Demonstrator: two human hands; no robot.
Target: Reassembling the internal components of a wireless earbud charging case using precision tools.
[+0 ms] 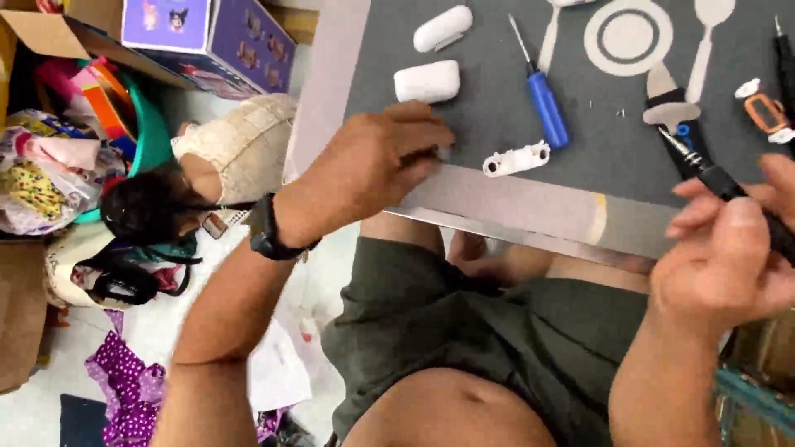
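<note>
On the grey mat I saw the job partly done: two white case halves lay apart near a blue screwdriver and a white bracket, with reassembly apparently left. My right hand was clamped around a black tool. My left hand pressed, fingers together, on a small piece I couldn't make out.

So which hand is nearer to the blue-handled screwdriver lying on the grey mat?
Left. The left hand rests on the mat's near edge, a short way left of the blue-handled screwdriver. The right hand, gripping a black pen-like tool, sits farther off to its lower right.
</note>
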